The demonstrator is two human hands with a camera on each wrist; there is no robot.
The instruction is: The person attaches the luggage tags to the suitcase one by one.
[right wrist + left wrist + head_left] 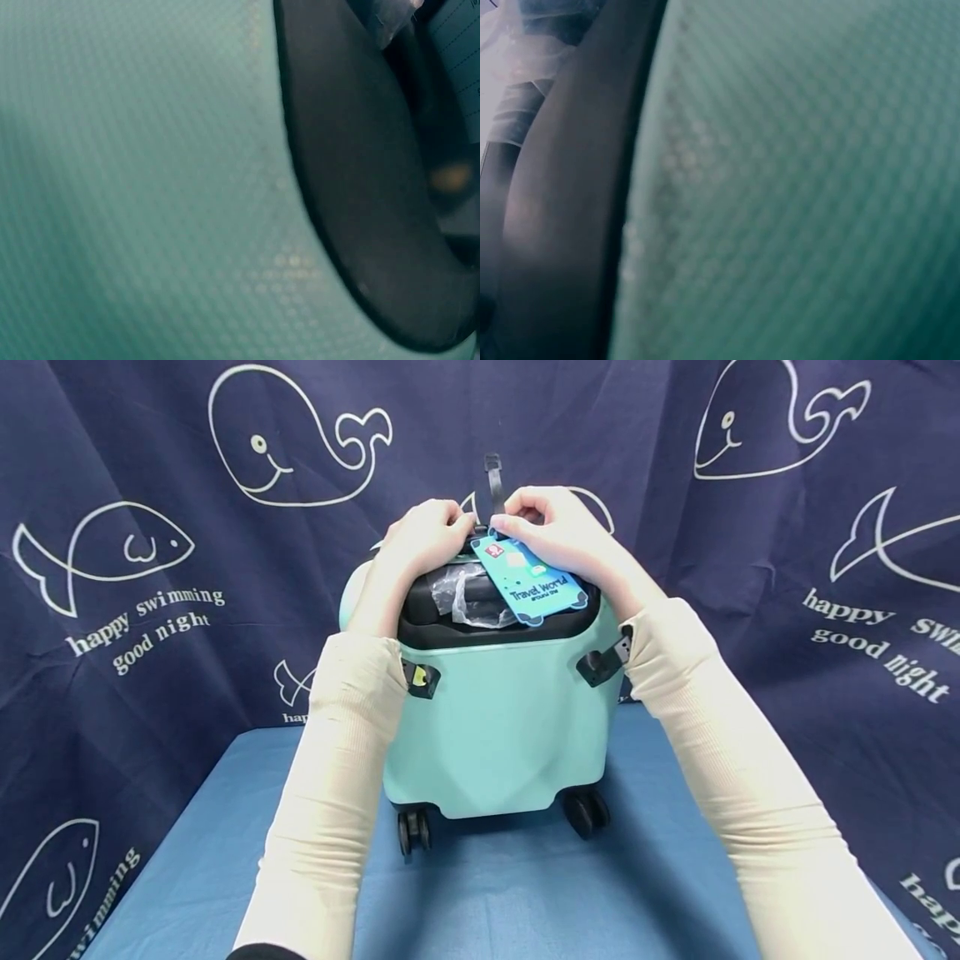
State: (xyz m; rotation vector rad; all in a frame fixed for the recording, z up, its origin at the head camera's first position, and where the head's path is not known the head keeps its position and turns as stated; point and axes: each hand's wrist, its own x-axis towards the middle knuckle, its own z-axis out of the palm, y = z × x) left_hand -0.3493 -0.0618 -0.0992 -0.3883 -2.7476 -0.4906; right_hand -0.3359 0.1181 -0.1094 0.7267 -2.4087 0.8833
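From where I stand, the mint suitcase (498,727) looks like hard plastic with a soft sheen, its shell finely dimpled up close. The black panel (427,637) on top seems smooth, matt plastic, with crinkled, shiny clear film (487,614) over part of it. The blue tag (528,578) has a smooth printed face. Dull cloth covers the surface (510,902); the navy backdrop (450,418) is creased fabric, and the cream sleeves (322,793) are matt, wrinkled, stretchy-looking fabric.

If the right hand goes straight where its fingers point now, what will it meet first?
The right hand would probably meet the narrow black strap first; they may already touch, depth is unclear.
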